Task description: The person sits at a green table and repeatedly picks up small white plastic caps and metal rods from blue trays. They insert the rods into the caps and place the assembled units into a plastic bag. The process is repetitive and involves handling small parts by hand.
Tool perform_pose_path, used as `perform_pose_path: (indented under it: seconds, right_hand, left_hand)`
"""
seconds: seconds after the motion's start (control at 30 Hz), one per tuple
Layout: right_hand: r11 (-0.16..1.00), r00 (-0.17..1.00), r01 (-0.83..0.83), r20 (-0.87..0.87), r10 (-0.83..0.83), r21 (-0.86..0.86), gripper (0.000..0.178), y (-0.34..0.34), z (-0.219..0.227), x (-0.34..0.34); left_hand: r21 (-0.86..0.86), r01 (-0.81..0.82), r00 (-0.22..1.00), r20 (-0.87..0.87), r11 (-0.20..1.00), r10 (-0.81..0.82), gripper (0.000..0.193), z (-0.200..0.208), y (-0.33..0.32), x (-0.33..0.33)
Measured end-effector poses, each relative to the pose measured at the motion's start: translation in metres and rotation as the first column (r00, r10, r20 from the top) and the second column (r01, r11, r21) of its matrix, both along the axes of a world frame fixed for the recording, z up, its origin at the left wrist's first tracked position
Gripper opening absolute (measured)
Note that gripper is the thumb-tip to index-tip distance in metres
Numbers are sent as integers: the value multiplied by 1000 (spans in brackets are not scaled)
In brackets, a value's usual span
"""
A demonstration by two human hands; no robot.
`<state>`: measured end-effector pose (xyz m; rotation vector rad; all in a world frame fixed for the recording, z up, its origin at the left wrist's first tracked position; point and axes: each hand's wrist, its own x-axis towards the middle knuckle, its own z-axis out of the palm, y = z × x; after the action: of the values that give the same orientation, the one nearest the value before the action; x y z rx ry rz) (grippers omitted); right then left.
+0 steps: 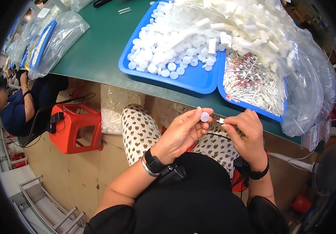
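Note:
Above my lap, my left hand (183, 130) pinches a round white plastic cap (205, 116) between thumb and fingers, its flat face turned up. Just to the right, my right hand (245, 134) grips a small white cylindrical piece (221, 121) with a thin tip pointing at the cap. A narrow gap shows between tip and cap. Beyond my hands on the green table, a blue tray (199, 86) holds many similar white round caps. Beside it a second blue tray (253, 109) holds small white pieces with thin metal and reddish parts.
White foam-like cylinders (249, 23) in clear plastic are heaped over the trays' far side. A clear bag (310, 85) hangs at the table's right end, near a fan (329, 169). A red stool (74, 128) and a seated person (18, 103) are at left.

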<state>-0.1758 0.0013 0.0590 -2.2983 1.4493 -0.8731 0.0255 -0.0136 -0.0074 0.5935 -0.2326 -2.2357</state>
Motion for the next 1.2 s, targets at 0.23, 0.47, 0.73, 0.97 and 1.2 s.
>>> perform_pose_path:
  seconds: [0.23,0.47,0.73,0.97,1.2]
  right_hand:
    - [998,996,-24,-85,19,-54,15,1,2,0]
    - [990,985,-62,-165,41,-125,17,3,4,3]
    - [987,982,-97,-172,74,-128,17,2,4,5]
    - [988,990,-71,-129,53,-137,14,2,-1,6]
    - [997,994,74,86,-74,6,7,10,-26,17]
  left_hand:
    - [-39,-54,998,40,998,56,36,-4,1,0]
    - [-94,-84,982,161,992,99,35,-2,3,-2]
    - [-59,-89,986,138,994,97,35,-5,3,-2]
    - [-90,-17,989,144,996,30,35,-4,6,-5]
    - [49,-17,998,-64,999,20,34,-12,19,-19]
